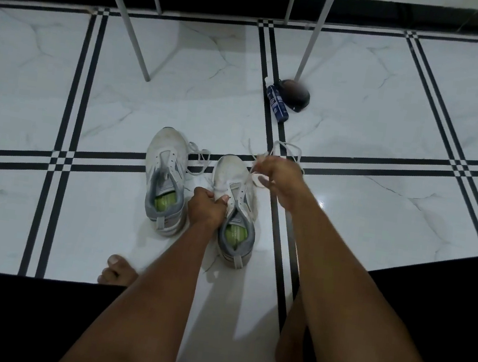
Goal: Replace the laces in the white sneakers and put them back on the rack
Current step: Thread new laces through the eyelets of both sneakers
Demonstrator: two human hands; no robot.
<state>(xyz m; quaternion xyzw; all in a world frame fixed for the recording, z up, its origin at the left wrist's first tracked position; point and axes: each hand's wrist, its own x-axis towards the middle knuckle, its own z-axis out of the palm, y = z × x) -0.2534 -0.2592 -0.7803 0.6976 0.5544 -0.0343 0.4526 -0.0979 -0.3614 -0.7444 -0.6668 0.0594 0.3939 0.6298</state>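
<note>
The person is sitting on the tiled floor (pixel 377 114) with two white sneakers standing side by side in front of them, toes pointing away. The left hand (pixel 207 205) is gripping the right sneaker (pixel 234 207) at the tongue and near eyelet row, fingers curled round the upper, probably to be pinning the shoe down while the lace is being worked. The right hand (pixel 275 175) is hovering just beyond that shoe's toe, fingers pinched on a white lace (pixel 288 151) that is looping up and away (whether it is coming out or going in, I cannot tell). The left sneaker (pixel 165 180) is waiting untouched, its own lace (pixel 199 157) lying loose on the floor beside it, so neither shoe is looking finished. Metal legs (pixel 130 29), likely belonging to the rack, are standing farther off; a blue bottle (pixel 277 99) is lying near one of them, beside a dark blurred object.
</note>
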